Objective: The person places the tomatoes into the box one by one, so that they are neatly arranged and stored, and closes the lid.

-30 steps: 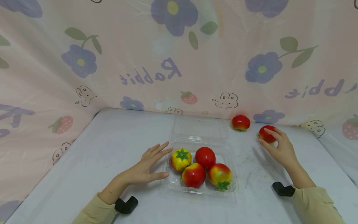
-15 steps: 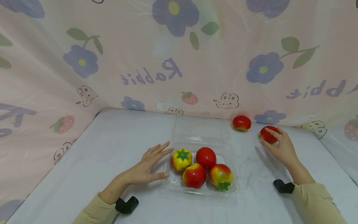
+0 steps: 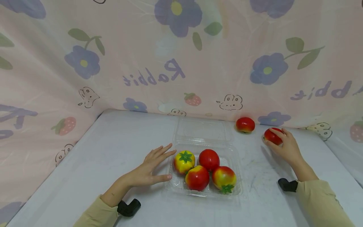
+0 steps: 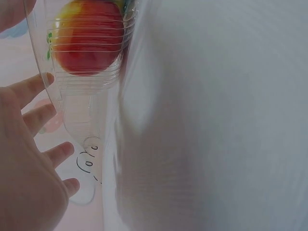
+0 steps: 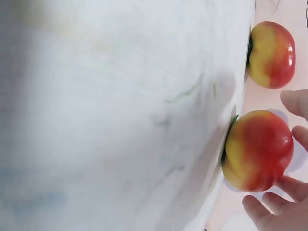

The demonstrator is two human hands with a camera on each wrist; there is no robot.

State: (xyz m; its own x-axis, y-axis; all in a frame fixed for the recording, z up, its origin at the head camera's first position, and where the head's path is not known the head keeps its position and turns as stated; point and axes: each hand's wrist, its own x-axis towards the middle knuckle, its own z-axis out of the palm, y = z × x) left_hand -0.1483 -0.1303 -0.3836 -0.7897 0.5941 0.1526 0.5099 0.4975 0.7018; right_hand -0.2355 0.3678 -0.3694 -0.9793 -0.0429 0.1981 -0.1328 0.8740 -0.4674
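My right hand (image 3: 287, 148) curves round a red tomato (image 3: 273, 136) at the back right of the table, thumb on the near side and fingers over the top. The right wrist view shows this tomato (image 5: 259, 151) red and yellow, green calyx down, a fingertip (image 5: 288, 185) against it. My left hand (image 3: 147, 170) has its fingers spread beside the left rim of a clear plastic clamshell box (image 3: 205, 193). Fingertips are at the box wall in the left wrist view, where the hand (image 4: 29, 159) holds nothing. Several tomatoes, including a yellow one (image 3: 184, 162), lie in the box.
Another red tomato (image 3: 245, 125) lies at the table's back edge, left of my right hand. The box's clear lid (image 3: 202, 130) is folded back flat behind it. A printed curtain (image 3: 158, 63) rises behind the white table (image 3: 127, 135).
My right hand's fingers have settled a little further round the tomato, and its forearm has shifted slightly. The left hand and the box stay where they were.
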